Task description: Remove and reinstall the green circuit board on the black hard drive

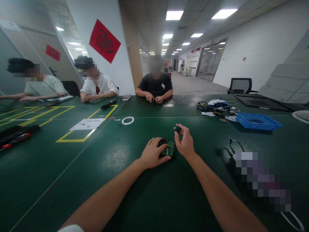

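In the head view a small device with a green circuit board [171, 148] on top and a dark edge lies on the green table [135, 199]. Over its left side rests my left hand [151, 154], thumb and fingers closed around it, so that part is hidden. My right hand [185, 143] is raised just to the right of the board, apart from it. Between its thumb and fingertips it pinches a small dark piece [177, 128], too small to make out its kind.
A blue tray [259, 124] and tangled cables [204, 106] lie to the right, with a blurred long object [263, 180] nearer. Left of centre are a white ring [127, 120], a paper sheet [87, 124] and red-black tools [18, 138]. Several people sit across the table.
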Motion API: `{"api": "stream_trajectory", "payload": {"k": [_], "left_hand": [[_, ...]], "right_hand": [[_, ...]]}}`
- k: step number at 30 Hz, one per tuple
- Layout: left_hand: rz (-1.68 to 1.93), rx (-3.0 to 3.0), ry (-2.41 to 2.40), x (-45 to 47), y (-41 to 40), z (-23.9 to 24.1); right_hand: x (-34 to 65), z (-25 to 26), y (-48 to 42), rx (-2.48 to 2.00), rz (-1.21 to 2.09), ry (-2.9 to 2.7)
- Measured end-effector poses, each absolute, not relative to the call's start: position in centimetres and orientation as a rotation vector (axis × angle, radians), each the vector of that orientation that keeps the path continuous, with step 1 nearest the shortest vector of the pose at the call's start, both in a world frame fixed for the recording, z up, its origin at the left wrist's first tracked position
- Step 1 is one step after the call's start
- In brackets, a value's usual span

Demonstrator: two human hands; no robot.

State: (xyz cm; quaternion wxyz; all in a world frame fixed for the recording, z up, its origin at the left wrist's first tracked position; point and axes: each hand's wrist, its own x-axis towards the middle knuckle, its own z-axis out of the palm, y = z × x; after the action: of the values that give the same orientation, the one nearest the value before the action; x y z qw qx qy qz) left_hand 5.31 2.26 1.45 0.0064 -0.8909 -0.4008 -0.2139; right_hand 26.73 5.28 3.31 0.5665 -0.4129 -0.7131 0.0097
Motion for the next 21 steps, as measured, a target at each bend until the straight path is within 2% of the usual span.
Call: {"api": "stream_trajectory", "payload": {"k": [11, 21], "left_hand": [[-0.633, -2.778, -1.269, 5.27, 2.16, 1.53], [-0.652, -2.790, -1.260, 5.26, 2.29, 1.50]], "right_hand": [[26.93, 3.62, 5.03, -0.981, -0.145, -1.701], [26.87, 3.21, 5.49, -0.963, -0.170, -1.668]]}}
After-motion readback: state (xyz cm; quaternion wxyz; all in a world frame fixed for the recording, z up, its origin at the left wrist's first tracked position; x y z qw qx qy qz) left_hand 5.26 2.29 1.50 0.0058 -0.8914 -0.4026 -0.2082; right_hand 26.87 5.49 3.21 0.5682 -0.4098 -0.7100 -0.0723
